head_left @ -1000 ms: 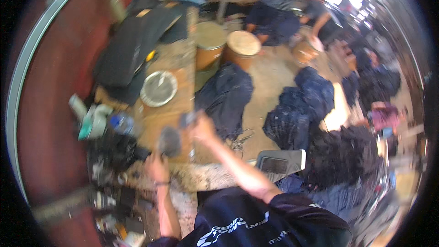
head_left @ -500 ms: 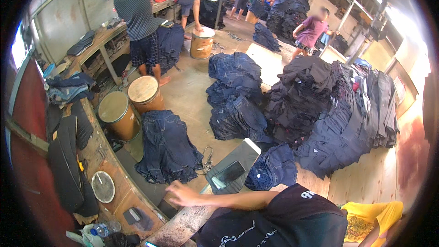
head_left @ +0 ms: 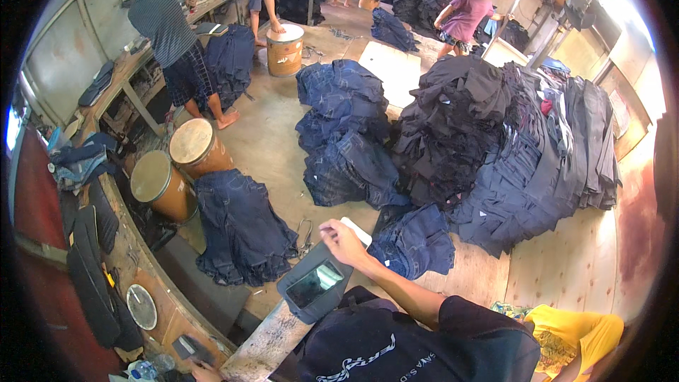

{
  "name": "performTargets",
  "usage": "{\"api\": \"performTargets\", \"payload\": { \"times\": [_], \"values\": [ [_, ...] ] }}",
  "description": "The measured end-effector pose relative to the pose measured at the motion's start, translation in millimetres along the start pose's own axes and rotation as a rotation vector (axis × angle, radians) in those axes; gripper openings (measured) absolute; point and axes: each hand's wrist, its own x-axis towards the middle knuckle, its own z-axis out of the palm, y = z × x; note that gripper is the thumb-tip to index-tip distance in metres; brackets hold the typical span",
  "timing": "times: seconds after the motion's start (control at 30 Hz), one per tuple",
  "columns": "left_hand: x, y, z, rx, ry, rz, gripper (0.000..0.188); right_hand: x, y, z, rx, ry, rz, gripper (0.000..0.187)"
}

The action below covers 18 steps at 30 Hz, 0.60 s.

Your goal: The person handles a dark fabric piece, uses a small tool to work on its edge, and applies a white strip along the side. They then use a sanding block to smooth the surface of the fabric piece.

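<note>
My right hand (head_left: 341, 244) is raised over the far end of a dark padded board (head_left: 293, 279), fingers loosely bent and apart, nothing visible in them. Whether it touches the board cannot be told. On the board lies a dark smartphone (head_left: 315, 284), just nearer than this hand. A white tip (head_left: 358, 232) shows beyond the fingers, and a pale mottled beam (head_left: 265, 339) runs below. At the lower left edge, part of my left hand (head_left: 205, 373) shows beside a small dark block (head_left: 187, 346) on the wooden bench; its fingers are blurred and mostly cut off.
Stacks of dark jeans (head_left: 244, 226) stand on the floor ahead, with a large pile of dark trousers (head_left: 453, 127) to the right. Drums (head_left: 164, 184) stand by the curved bench (head_left: 152, 276). A person in yellow (head_left: 576, 339) is close at right; other people are farther back.
My right hand has moved from left of the board up to its far end. Part of my left hand has come in at the lower left. The whole view has shifted slightly.
</note>
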Motion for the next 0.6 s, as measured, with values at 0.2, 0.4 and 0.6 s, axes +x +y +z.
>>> {"api": "performTargets", "payload": {
  "times": [0.2, 0.4, 0.6],
  "values": [
    [30.0, 29.6, 1.1, 0.014, -0.212, -0.064, 0.034, 16.4, 54.1, -67.6, -0.177, 0.144, 0.067, 0.029],
    [34.2, 16.5, 19.6, 0.156, -0.267, -0.148, 0.033, 23.1, 76.7, -80.6, 0.298, -0.013, 0.581, 0.063],
    [28.7, 19.9, 21.5, 0.108, -0.212, -0.159, 0.039, 149.6, 14.3, -303.9, 0.311, 0.856, -0.116, 0.093]
  ]
}}
